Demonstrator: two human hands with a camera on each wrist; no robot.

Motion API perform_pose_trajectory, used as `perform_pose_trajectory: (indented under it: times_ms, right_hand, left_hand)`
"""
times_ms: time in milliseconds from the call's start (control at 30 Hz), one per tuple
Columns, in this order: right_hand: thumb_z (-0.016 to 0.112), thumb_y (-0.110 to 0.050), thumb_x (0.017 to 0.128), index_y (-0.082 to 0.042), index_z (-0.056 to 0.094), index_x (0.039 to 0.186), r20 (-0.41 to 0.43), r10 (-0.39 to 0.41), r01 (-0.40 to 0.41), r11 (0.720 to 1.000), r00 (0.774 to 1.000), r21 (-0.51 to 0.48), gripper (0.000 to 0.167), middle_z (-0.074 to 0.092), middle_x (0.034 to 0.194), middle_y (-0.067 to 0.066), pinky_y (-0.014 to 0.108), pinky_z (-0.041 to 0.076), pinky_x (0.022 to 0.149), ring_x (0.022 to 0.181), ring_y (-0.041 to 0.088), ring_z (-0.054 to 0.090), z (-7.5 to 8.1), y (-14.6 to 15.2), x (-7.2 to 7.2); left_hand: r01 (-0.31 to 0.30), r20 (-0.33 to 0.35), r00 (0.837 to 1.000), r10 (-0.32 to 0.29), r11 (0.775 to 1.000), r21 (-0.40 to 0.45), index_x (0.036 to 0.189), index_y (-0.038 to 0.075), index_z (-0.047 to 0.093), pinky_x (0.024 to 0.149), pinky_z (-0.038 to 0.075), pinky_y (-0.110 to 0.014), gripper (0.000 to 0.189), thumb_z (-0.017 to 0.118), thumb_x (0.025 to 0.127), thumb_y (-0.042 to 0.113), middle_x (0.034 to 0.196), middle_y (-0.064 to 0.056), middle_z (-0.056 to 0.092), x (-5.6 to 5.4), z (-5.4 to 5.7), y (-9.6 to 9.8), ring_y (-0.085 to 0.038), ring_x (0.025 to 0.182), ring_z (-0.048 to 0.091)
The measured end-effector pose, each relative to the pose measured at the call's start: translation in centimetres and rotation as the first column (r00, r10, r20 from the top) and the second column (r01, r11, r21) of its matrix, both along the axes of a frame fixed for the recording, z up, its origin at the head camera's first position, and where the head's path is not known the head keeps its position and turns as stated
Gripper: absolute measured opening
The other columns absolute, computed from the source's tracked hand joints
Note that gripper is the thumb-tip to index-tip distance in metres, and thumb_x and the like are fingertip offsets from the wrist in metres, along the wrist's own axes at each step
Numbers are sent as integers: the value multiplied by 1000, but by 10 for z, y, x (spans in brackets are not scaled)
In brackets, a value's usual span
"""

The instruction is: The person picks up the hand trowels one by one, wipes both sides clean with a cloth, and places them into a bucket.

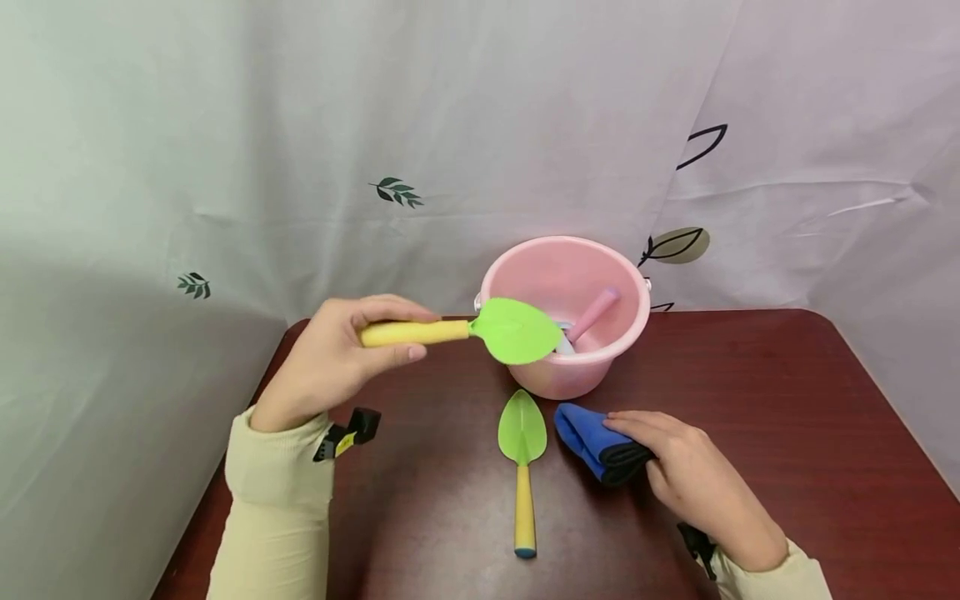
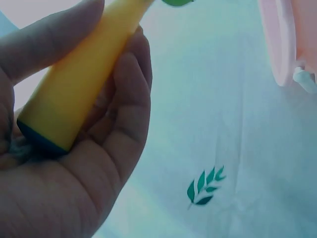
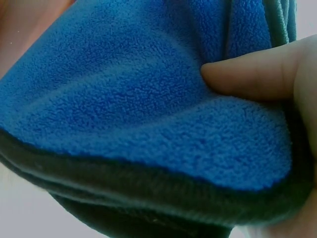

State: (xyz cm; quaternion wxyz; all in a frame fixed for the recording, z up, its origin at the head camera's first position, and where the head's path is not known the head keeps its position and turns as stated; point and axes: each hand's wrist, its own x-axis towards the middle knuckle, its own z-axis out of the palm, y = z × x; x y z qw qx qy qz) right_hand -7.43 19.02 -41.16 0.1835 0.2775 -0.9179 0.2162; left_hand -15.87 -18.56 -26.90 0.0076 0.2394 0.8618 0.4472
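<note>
My left hand [image 1: 341, 358] grips the yellow handle of a garden trowel [image 1: 517, 332], its green blade pointing right in front of the bucket's near rim. In the left wrist view, fingers and thumb wrap the yellow handle [image 2: 74, 79] with its dark end cap. My right hand [image 1: 697, 475] holds a folded blue cloth [image 1: 588, 433] with black edging, right of centre; in the right wrist view a finger presses into the fuzzy cloth [image 3: 138, 109]. A second green trowel [image 1: 523, 467] with a yellow handle lies on the table between the hands, blade toward the bucket.
A pink bucket [image 1: 555, 379] stands at the table's back edge. Inside it are a pink-handled tool [image 1: 595, 314] and something whitish, partly hidden by the trowel blade. Behind the dark red table [image 1: 780, 400] hangs a pale curtain [image 1: 465, 108] with leaf prints.
</note>
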Motion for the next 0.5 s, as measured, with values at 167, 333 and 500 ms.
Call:
perform_pose_trajectory:
  times_ms: [167,333,500]
  right_hand:
    - [52,14,69,-10,73,116,11,6,-6,1000,1000,7,57,70,116,0,36,53,84,105,17,67,1,-2,0]
    - [52,14,70,-10,73,116,28,8,-8,1000,1000,11,57,70,116,0,41,55,82,105,18,67,1,-3,0]
    - [52,14,70,-10,73,117,27,11,-12,1000,1000,15,57,70,116,0,41,55,82,105,18,67,1,-5,0]
  left_hand:
    - [10,-59,998,-17,994,-106,111,22,78,75,53,-31,27,82,85,15,101,8,73,-28,7,25,-11,84,64]
    - [22,-56,998,-33,980,-198,109,14,79,79,52,-33,24,82,84,14,97,3,74,-59,0,52,-14,85,64]
    - [2,-56,998,-23,937,-348,108,10,79,80,51,-31,24,80,85,12,97,-1,74,-82,-8,76,-18,85,63]
